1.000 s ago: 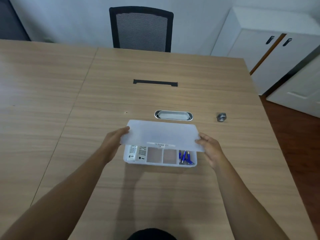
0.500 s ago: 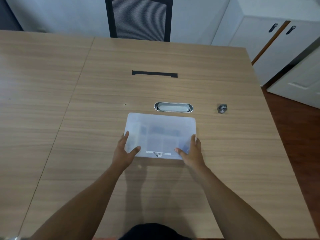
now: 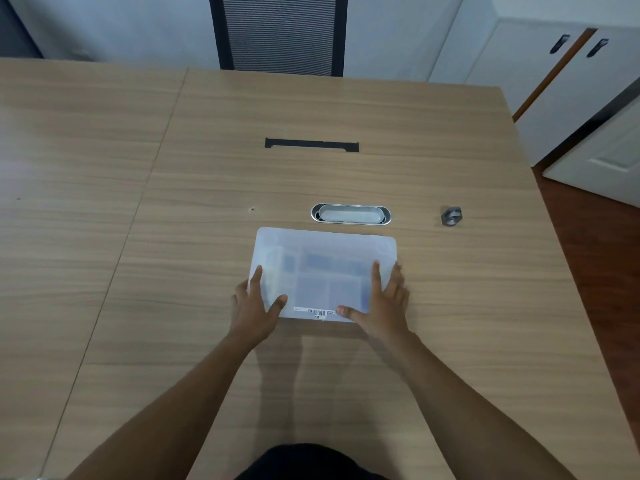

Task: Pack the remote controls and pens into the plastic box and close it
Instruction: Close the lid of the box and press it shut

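Through the frosted lid [image 3: 325, 268] of the plastic box, the contents show only as blurred grey and bluish shapes; which is a remote or a pen cannot be told. The barcode label [image 3: 317, 311] on the lid is too small to read. The chair [image 3: 280, 29] is cut off by the top edge. A small grey object [image 3: 451, 215] on the table cannot be identified.

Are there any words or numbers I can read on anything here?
Barcode sticker on the front edge of the box lid: it has bars and tiny print, too small and blurred to read.
Nothing else in view shows any words, numbers or signs.
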